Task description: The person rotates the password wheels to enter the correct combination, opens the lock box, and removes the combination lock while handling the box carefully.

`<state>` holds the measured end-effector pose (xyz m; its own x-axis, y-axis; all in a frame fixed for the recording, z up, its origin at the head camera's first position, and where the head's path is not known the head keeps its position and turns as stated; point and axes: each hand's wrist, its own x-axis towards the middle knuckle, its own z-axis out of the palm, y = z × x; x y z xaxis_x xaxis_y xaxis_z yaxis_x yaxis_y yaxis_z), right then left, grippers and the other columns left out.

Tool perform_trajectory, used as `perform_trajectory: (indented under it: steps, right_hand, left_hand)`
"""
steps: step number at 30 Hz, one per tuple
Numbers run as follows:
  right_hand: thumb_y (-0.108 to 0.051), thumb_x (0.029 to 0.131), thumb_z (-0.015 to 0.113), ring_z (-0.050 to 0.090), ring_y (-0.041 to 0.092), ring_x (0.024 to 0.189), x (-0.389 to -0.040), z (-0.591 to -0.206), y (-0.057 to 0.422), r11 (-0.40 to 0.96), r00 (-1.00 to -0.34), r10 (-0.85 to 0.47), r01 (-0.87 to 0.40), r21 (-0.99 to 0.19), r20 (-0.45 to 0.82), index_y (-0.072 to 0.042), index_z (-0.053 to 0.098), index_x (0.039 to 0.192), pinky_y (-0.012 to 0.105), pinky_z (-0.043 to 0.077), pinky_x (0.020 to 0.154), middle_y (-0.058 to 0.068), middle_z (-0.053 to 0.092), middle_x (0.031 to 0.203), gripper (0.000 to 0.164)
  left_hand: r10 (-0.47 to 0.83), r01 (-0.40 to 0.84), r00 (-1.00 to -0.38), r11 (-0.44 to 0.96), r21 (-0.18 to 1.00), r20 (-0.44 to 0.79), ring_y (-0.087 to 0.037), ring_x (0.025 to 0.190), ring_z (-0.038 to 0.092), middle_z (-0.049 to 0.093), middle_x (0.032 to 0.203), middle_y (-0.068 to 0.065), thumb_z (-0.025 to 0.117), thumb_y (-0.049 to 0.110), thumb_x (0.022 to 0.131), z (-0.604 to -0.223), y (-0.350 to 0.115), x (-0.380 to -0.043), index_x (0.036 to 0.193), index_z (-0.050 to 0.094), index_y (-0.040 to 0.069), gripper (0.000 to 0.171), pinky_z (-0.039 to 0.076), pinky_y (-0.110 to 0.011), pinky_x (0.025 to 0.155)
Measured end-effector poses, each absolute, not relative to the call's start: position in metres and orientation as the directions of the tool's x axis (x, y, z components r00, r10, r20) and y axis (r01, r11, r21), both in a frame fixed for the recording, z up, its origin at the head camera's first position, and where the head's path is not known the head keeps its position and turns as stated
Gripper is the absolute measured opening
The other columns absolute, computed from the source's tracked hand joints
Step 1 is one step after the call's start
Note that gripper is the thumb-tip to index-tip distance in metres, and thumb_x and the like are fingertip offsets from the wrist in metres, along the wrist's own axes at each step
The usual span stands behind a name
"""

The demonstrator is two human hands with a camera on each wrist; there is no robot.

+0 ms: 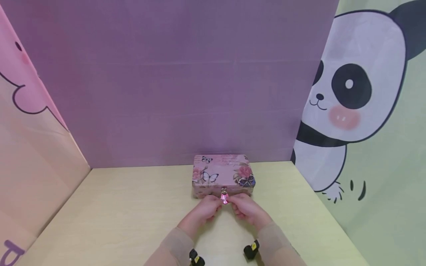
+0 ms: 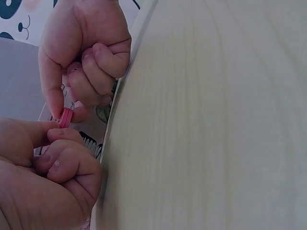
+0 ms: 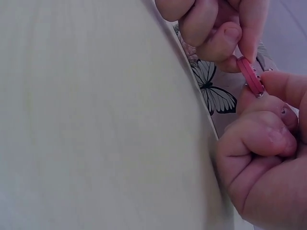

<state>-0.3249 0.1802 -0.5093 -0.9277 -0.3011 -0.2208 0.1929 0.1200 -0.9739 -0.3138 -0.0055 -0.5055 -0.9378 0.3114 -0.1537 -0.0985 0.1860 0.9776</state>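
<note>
At the front of a pink box [image 1: 219, 170] printed with butterflies and roses, a small pink padlock [image 1: 224, 198] hangs at the metal clasp [image 1: 224, 189]. My left hand [image 1: 209, 207] pinches the padlock from the left, between thumb and index finger. From the other side my right hand [image 1: 247, 207] pinches it the same way. Both wrist views show the padlock [image 3: 250, 75] edge-on, with small silver parts along one side. The other fingers of each hand are curled. The box lid is down, and the hands partly cover the box front.
The box stands on a pale wooden table [image 1: 133, 207], close to the purple back wall [image 1: 183, 85]. A panel with a panda picture [image 1: 366, 74] rises at the right, a pink and peach panel [image 1: 30, 155] at the left. Black wrist devices [image 1: 251, 250] sit by the sleeves.
</note>
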Motion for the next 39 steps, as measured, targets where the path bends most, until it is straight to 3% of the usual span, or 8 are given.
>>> perform_trajectory:
  steps: [5,10,15,24,32,39]
  right_hand:
    - [-0.03,0.1,0.061,0.03,0.009,0.049,-0.325,-0.504,0.184,0.17,-0.943,-0.251,0.18,-0.969,-0.219,-0.004,0.07,0.099,0.022,0.026,0.046,-0.006,0.037,0.061,0.027]
    - [-0.032,0.1,0.062,0.031,0.009,0.052,-0.327,-0.5,0.19,0.189,-0.949,-0.231,0.173,-0.967,-0.215,-0.002,0.07,0.115,0.022,0.027,0.048,-0.006,0.039,0.064,0.035]
    - [-0.028,0.101,0.062,0.029,0.009,0.051,-0.327,-0.5,0.195,0.167,-0.947,-0.247,0.169,-0.971,-0.207,0.001,0.067,0.109,0.022,0.026,0.046,-0.006,0.036,0.063,0.031]
    - [-0.026,0.102,0.061,0.029,0.008,0.051,-0.327,-0.5,0.2,0.163,-0.949,-0.252,0.149,-0.975,-0.187,0.002,0.058,0.103,0.021,0.026,0.046,-0.005,0.037,0.064,0.027]
    - [-0.026,0.102,0.062,0.028,0.008,0.05,-0.327,-0.499,0.2,0.206,-0.948,-0.265,0.123,-0.971,-0.176,0.005,0.062,0.108,0.022,0.026,0.045,-0.005,0.037,0.063,0.032]
    - [-0.024,0.101,0.062,0.028,0.008,0.048,-0.328,-0.502,0.195,0.211,-0.939,-0.3,0.107,-0.972,-0.169,0.003,0.065,0.1,0.022,0.025,0.044,-0.005,0.036,0.061,0.027]
  left_hand:
    - [0.308,-0.101,-0.938,0.197,0.975,-0.16,-0.008,0.045,0.03,0.041,0.058,0.004,0.055,0.016,0.101,-0.505,-0.006,-0.314,0.076,0.054,0.005,0.028,0.025,-0.023,0.043]
    - [0.301,-0.08,-0.943,0.211,0.974,-0.143,-0.007,0.043,0.029,0.04,0.056,0.006,0.056,0.015,0.101,-0.504,-0.007,-0.314,0.085,0.059,-0.002,0.024,0.026,-0.022,0.04]
    - [0.292,-0.079,-0.946,0.209,0.975,-0.139,-0.006,0.043,0.029,0.04,0.058,0.006,0.057,0.015,0.101,-0.505,-0.007,-0.314,0.098,0.062,-0.006,0.022,0.026,-0.021,0.039]
    - [0.279,-0.1,-0.946,0.237,0.966,-0.167,-0.006,0.043,0.028,0.038,0.057,0.007,0.056,0.018,0.103,-0.504,-0.009,-0.315,0.099,0.064,-0.003,0.023,0.026,-0.022,0.04]
    - [0.295,-0.1,-0.942,0.21,0.973,-0.161,-0.006,0.042,0.026,0.037,0.055,0.007,0.056,0.018,0.102,-0.507,-0.008,-0.317,0.081,0.058,0.002,0.027,0.024,-0.022,0.039]
    - [0.3,-0.127,-0.936,0.201,0.971,-0.185,-0.008,0.042,0.027,0.039,0.056,0.005,0.055,0.021,0.103,-0.508,-0.007,-0.317,0.073,0.052,0.008,0.033,0.022,-0.024,0.04]
